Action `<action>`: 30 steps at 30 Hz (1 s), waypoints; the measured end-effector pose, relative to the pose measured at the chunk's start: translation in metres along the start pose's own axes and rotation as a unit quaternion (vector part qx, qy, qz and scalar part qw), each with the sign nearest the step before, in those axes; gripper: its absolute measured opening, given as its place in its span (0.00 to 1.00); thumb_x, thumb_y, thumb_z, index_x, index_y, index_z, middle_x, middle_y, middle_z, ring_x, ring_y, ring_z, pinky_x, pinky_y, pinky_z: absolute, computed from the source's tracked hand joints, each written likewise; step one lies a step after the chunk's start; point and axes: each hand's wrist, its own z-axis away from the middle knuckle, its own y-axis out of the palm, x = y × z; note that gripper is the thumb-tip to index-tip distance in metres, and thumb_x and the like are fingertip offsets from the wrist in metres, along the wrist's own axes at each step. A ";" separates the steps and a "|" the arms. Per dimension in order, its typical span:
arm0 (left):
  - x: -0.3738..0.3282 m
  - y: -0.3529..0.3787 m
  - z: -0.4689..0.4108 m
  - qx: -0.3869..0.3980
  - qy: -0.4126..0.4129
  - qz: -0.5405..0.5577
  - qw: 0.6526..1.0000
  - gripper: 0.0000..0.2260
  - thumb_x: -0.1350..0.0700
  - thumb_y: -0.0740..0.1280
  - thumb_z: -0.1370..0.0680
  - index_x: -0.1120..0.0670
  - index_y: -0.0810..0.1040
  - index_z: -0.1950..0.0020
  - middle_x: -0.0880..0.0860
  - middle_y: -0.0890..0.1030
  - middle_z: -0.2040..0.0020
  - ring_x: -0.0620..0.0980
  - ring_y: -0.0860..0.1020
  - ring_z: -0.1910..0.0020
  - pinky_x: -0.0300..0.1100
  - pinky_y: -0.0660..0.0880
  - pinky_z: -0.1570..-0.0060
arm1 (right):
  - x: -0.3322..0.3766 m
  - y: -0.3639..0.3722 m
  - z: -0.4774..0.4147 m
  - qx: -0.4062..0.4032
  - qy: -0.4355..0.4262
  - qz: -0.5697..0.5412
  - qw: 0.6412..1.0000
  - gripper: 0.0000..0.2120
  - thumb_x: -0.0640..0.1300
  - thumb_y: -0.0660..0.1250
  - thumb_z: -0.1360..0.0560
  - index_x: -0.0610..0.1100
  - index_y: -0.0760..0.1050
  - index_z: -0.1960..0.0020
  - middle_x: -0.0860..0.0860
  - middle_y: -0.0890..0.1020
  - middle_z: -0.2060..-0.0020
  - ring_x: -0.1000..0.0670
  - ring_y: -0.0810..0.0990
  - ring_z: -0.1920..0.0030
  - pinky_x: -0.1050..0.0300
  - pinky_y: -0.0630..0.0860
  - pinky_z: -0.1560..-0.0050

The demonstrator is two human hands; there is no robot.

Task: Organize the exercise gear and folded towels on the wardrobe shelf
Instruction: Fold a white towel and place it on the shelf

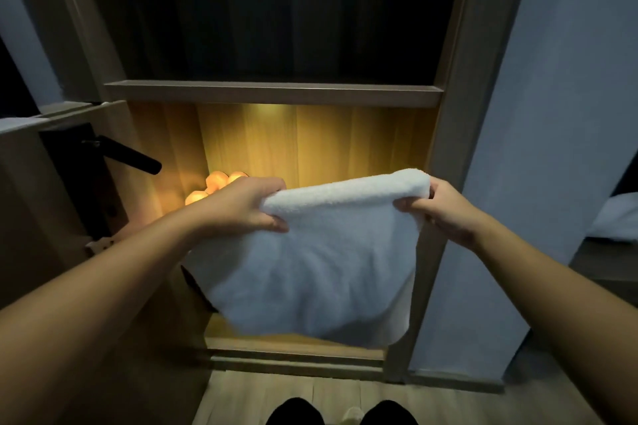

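Before an open wardrobe, we hold a white towel (310,252) up by its top edge, one corner in each hand. Our left hand (241,207) is clamped on the left corner and our right hand (438,207) is pinched shut on the right corner. The towel hangs loose between them, doubled over at the top, its lower edge sagging in front of the lit shelf (293,342). It is not yet a neat fold and it is not yet resting on anything.

Behind our left hand, at the back left of the lit compartment, sit some rounded orange things (221,183), glowing under the light; we cannot tell what they are, though they may be exercise gear. Most of that compartment is hidden by the towel, so we cannot tell what else is stored there. Above it, the upper compartment (276,10) is dark and shows nothing.

We judge the task to be in an early or middle stage: this towel needs folding and placing, and any further gear or towels are out of sight.
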 end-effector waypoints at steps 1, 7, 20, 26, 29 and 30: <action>0.002 -0.001 -0.002 0.005 -0.005 -0.003 1.000 0.15 0.46 0.76 0.30 0.50 0.75 0.51 0.48 0.77 0.57 0.51 0.75 0.55 0.48 0.71 0.56 | 0.000 0.001 0.003 0.002 -0.010 -0.003 1.000 0.21 0.48 0.74 0.31 0.52 0.74 0.39 0.50 0.80 0.44 0.49 0.80 0.43 0.51 0.81 0.44; -0.031 0.017 -0.024 0.075 -0.024 0.075 0.994 0.26 0.36 0.72 0.31 0.45 0.73 0.38 0.40 0.78 0.45 0.40 0.76 0.47 0.37 0.74 0.46 | 0.029 0.039 -0.014 0.037 -0.134 0.067 0.988 0.16 0.39 0.73 0.27 0.53 0.78 0.43 0.57 0.83 0.49 0.55 0.81 0.45 0.60 0.80 0.47; -0.003 0.031 -0.033 -0.031 -0.103 0.365 0.925 0.06 0.50 0.76 0.28 0.48 0.83 0.54 0.38 0.83 0.62 0.39 0.83 0.62 0.30 0.76 0.67 | -0.028 -0.001 -0.005 0.198 0.135 0.181 0.954 0.21 0.51 0.78 0.34 0.49 0.80 0.43 0.53 0.85 0.48 0.51 0.84 0.48 0.45 0.79 0.41; -0.011 0.012 -0.047 -0.030 -0.030 0.094 0.995 0.40 0.45 0.79 0.35 0.42 0.63 0.27 0.44 0.71 0.33 0.41 0.72 0.41 0.29 0.70 0.52 | -0.001 0.016 -0.027 0.253 0.049 0.244 0.935 0.11 0.44 0.76 0.29 0.52 0.80 0.49 0.56 0.84 0.53 0.56 0.83 0.51 0.61 0.78 0.50; -0.028 0.007 -0.057 0.058 0.014 -0.084 0.995 0.40 0.36 0.76 0.38 0.36 0.63 0.30 0.41 0.74 0.35 0.43 0.74 0.44 0.39 0.74 0.50 | 0.018 0.024 -0.039 0.277 0.011 0.301 0.913 0.11 0.43 0.76 0.29 0.48 0.80 0.48 0.53 0.84 0.53 0.53 0.82 0.51 0.55 0.78 0.47; -0.034 0.012 -0.060 0.106 0.014 -0.113 0.988 0.40 0.34 0.76 0.39 0.36 0.64 0.31 0.41 0.76 0.37 0.44 0.75 0.44 0.44 0.75 0.48 | 0.025 0.025 -0.042 0.275 -0.002 0.311 0.910 0.12 0.42 0.76 0.30 0.46 0.80 0.48 0.51 0.84 0.53 0.51 0.82 0.51 0.53 0.78 0.46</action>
